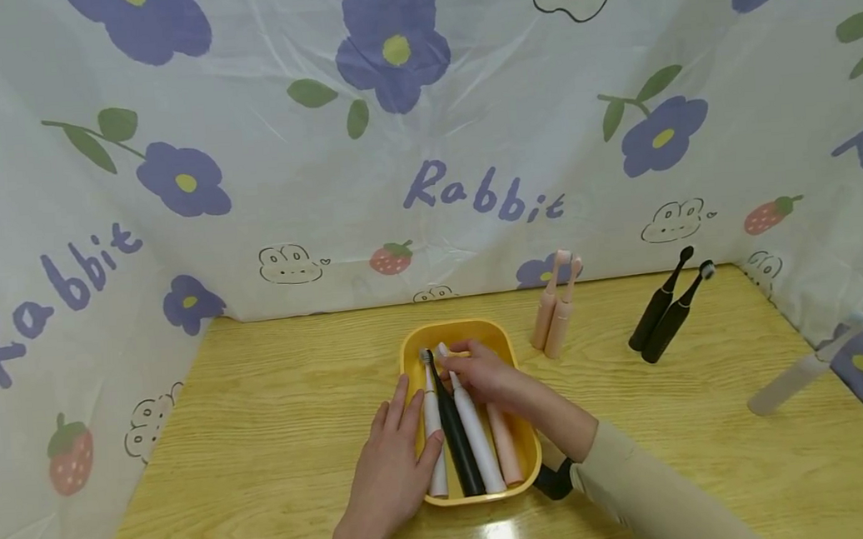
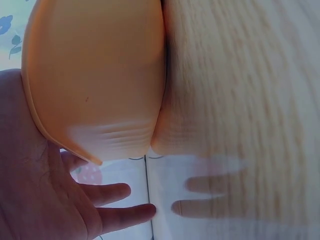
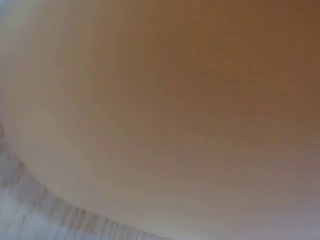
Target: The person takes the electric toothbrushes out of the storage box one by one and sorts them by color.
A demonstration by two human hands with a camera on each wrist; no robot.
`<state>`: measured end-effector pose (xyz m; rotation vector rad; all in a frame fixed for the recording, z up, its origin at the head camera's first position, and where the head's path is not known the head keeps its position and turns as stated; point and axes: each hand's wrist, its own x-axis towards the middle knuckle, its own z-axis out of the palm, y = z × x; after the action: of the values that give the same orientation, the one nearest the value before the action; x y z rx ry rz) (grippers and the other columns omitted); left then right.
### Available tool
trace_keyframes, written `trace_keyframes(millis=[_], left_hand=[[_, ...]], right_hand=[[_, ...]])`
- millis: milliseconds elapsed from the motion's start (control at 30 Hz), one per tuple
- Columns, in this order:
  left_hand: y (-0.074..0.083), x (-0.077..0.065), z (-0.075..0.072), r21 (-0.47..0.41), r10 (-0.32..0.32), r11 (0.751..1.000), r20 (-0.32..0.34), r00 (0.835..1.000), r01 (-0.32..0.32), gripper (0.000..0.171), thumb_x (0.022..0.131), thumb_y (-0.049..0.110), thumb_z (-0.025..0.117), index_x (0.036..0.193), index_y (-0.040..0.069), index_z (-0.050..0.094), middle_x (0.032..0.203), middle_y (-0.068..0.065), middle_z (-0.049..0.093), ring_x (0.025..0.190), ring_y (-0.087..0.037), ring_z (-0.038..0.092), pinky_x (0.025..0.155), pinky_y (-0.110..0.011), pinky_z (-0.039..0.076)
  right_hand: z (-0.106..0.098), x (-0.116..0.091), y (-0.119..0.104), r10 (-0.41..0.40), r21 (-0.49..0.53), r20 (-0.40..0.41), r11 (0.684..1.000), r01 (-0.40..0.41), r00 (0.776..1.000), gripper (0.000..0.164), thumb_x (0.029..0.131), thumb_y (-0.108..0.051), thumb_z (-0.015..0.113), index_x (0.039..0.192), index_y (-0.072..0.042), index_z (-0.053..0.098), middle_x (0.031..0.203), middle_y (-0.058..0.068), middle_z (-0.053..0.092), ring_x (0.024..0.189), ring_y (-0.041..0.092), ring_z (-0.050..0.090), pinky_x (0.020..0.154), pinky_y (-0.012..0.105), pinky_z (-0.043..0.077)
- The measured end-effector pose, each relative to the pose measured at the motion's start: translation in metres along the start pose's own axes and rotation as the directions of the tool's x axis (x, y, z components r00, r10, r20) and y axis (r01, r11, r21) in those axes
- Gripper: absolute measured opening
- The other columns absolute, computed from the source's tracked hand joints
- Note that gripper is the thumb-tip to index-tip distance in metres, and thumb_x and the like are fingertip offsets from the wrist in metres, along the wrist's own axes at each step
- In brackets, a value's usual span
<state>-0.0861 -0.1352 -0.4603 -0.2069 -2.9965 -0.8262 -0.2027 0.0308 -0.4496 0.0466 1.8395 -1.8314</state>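
Note:
A yellow tray (image 1: 466, 501) holds several electric toothbrushes lying lengthwise. From the left they are a white toothbrush (image 1: 431, 411), a black toothbrush (image 1: 459, 447), a second white toothbrush (image 1: 479, 441) and a pink toothbrush (image 1: 504, 446), partly under the right wrist. My right hand (image 1: 487, 374) reaches over the tray's right side and pinches the second white toothbrush near its head. Across the left rim rests my left hand (image 1: 394, 456), fingers spread and fairly straight. In the left wrist view, that hand (image 2: 55, 190) lies along the tray's outer wall (image 2: 100, 75). Blurred orange-brown fills most of the right wrist view.
Right of the tray, two pink toothbrushes (image 1: 555, 315) stand upright on the wooden table (image 1: 299, 412). Farther right are two upright black toothbrushes (image 1: 664, 320) and one white toothbrush (image 1: 788, 382). A patterned cloth (image 1: 305, 186) rises behind and along both sides.

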Motion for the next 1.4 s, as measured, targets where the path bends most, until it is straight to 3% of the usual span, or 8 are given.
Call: trace_keyframes(millis=[233,400,633,867,1233,1400], left_hand=[[0.001,0.001,0.0,-0.005,-0.012,1.0,0.012,1.0,0.012,0.062,0.105,0.042,0.057,0.156,0.009,0.044,0.171,-0.005,0.015,0.144,-0.052,0.031,0.101,-0.069,0.042],[0.001,0.0,0.0,0.006,-0.014,1.0,0.01,1.0,0.014,0.062,0.105,0.042,0.057,0.156,0.01,0.044,0.171,-0.006,0.014,0.144,-0.051,0.032,0.098,-0.069,0.045],[0.0,0.0,0.0,0.013,-0.017,1.0,0.016,1.0,0.017,0.061,0.105,0.041,0.057,0.155,0.009,0.046,0.172,-0.004,0.013,0.144,-0.052,0.033,0.098,-0.069,0.044],[0.001,-0.001,0.0,0.022,-0.021,1.0,0.019,1.0,0.02,0.06,0.105,0.04,0.057,0.153,0.007,0.048,0.172,-0.003,0.013,0.143,-0.053,0.033,0.098,-0.07,0.044],[0.001,-0.001,0.002,0.033,-0.038,0.999,0.02,0.999,0.037,0.059,0.105,0.04,0.057,0.152,0.006,0.05,0.172,-0.004,0.013,0.144,-0.051,0.033,0.099,-0.07,0.043],[0.001,-0.002,0.003,0.041,-0.03,0.999,0.008,1.0,0.03,0.058,0.104,0.04,0.058,0.151,0.005,0.051,0.171,-0.005,0.015,0.143,-0.051,0.035,0.097,-0.069,0.045]], right_hand=[[-0.003,-0.007,-0.007,-0.02,-0.054,0.038,0.998,0.022,0.999,0.046,0.106,-0.021,0.057,0.141,0.003,0.039,0.102,0.017,0.069,0.078,0.022,0.068,0.071,0.034,0.056],[-0.008,-0.015,-0.012,-0.023,-0.067,0.127,0.997,0.032,0.992,0.038,0.106,-0.016,0.054,0.136,0.004,0.044,0.1,0.014,0.067,0.085,0.024,0.069,0.076,0.036,0.058],[-0.019,-0.03,-0.018,-0.033,-0.071,0.285,0.996,0.056,0.958,0.038,0.108,-0.012,0.046,0.139,0.01,0.043,0.104,0.018,0.065,0.094,0.03,0.07,0.089,0.046,0.057],[-0.028,-0.046,-0.014,-0.029,-0.101,0.387,0.992,0.074,0.922,0.036,0.11,-0.008,0.044,0.141,0.011,0.042,0.115,0.025,0.064,0.101,0.032,0.07,0.087,0.046,0.058],[-0.037,-0.059,-0.004,-0.047,-0.114,0.476,0.987,0.115,0.878,0.04,0.105,-0.002,0.048,0.143,0.009,0.041,0.124,0.029,0.059,0.107,0.03,0.066,0.087,0.048,0.058],[-0.041,-0.067,0.001,-0.089,-0.135,0.456,0.977,0.168,0.885,0.04,0.105,-0.002,0.05,0.142,0.009,0.043,0.124,0.027,0.06,0.109,0.033,0.065,0.086,0.047,0.059]])
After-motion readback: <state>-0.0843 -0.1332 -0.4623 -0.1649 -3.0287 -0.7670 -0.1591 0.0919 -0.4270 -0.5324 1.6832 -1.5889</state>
